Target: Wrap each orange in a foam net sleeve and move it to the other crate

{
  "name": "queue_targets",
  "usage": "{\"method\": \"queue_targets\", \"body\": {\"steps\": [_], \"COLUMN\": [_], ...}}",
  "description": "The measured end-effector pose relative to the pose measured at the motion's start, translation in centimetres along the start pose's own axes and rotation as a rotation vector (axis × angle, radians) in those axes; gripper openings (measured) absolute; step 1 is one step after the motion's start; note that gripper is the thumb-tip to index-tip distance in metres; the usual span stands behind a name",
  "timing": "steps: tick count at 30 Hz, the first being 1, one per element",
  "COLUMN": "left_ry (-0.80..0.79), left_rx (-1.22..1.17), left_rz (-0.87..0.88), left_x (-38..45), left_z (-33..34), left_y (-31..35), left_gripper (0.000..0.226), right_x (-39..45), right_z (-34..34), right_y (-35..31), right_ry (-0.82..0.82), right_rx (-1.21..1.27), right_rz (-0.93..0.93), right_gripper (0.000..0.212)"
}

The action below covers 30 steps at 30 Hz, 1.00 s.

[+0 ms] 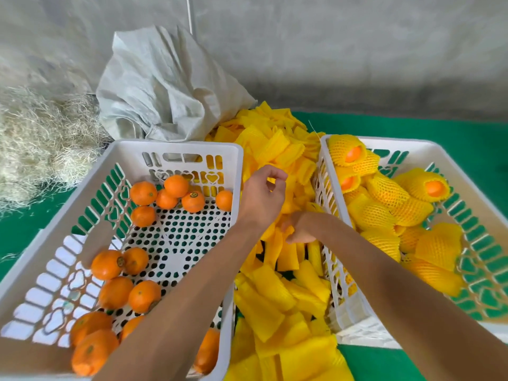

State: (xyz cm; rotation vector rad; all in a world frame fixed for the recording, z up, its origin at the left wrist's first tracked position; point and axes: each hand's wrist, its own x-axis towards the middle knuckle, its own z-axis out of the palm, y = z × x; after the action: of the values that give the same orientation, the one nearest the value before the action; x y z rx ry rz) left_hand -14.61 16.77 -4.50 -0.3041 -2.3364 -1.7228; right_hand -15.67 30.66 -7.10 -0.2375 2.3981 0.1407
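Yellow foam sleeves (277, 270) heaped lengthwise between crates, right hand (301, 228) pinching one, left hand (262, 193) curled, empty.

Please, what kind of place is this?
Probably a fruit packing area: a white crate of bare oranges, a heap of yellow foam net sleeves and a second crate of wrapped oranges.

Two crates (176, 149), two hands (261, 196), one sack (165, 86)

White perforated plastic crate (176, 149), yellow foam-net sleeves (275, 298), crumpled woven sack (159, 86)
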Motion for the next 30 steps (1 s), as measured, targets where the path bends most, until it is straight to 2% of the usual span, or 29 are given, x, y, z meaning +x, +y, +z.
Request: {"method": "queue_targets", "body": {"steps": [3, 5, 8, 10, 13, 15, 18, 20, 23, 25, 27, 28, 30], "left_ry": [-0.005, -0.008, 0.016, 0.050, 0.112, 0.190, 0.315, 0.371, 0.442, 0.339, 0.128, -0.008, -0.209], "left_rx": [0.012, 0.026, 0.014, 0.010, -0.002, -0.020, -0.046, -0.092, -0.107, 0.009, 0.085, 0.140, 0.352], "left_rz": [0.010, 0.033, 0.057, 0.067, 0.125, 0.196, 0.213, 0.135, -0.111, -0.285, -0.391, -0.387, -0.270], "left_x": [0.1, -0.1, -0.2, -0.4, -0.5, -0.1, 0.3, 1.0, 1.8, 2.0, 1.8, 1.7, 1.4], "left_z": [0.2, 0.1, 0.2, 0.1, -0.4, -1.0, -2.5, -3.8, -5.9, -6.8, -6.8, -6.6, -5.9], "left_y": [-0.2, -0.1, 0.0, 0.3, 0.9, 1.2, 1.4, 0.5, -3.0, -6.0, -8.8, -9.7, -11.6], "left_gripper": [0.015, 0.017, 0.020, 0.020, 0.020, 0.019, 0.017, 0.018, 0.020, 0.025, 0.033, 0.034, 0.043], "right_x": [0.3, 0.4, 0.4, 0.2, 0.3, 0.3, 0.1, -0.4, -0.7, -0.5, -0.1, 0.1, 0.6], "right_z": [-0.3, -0.5, 0.0, 0.2, -0.2, -0.6, -1.1, -1.2, -1.4, -1.7, -2.0, -2.0, -1.9], "right_y": [-0.2, -0.2, 0.4, 0.6, 0.7, 0.9, 1.1, 1.1, 1.2, 1.3, 1.5, 1.6, 1.9], "right_ry": [-0.011, 0.060, 0.246, 0.383, 0.550, 0.680, 0.830, 0.887, 0.961, 1.003, 1.017, 1.019, 1.025], "right_rx": [0.005, 0.086, 0.325, 0.443, 0.462, 0.470, 0.531, 0.543, 0.560, 0.560, 0.555, 0.558, 0.589], "right_rz": [0.001, -0.008, -0.059, -0.099, -0.120, -0.129, -0.150, -0.153, -0.189, -0.206, -0.217, -0.228, -0.239], "right_gripper": [0.048, 0.048, 0.057, 0.051, 0.035, 0.029, 0.023, 0.021, 0.024, 0.026, 0.025, 0.025, 0.023]}}
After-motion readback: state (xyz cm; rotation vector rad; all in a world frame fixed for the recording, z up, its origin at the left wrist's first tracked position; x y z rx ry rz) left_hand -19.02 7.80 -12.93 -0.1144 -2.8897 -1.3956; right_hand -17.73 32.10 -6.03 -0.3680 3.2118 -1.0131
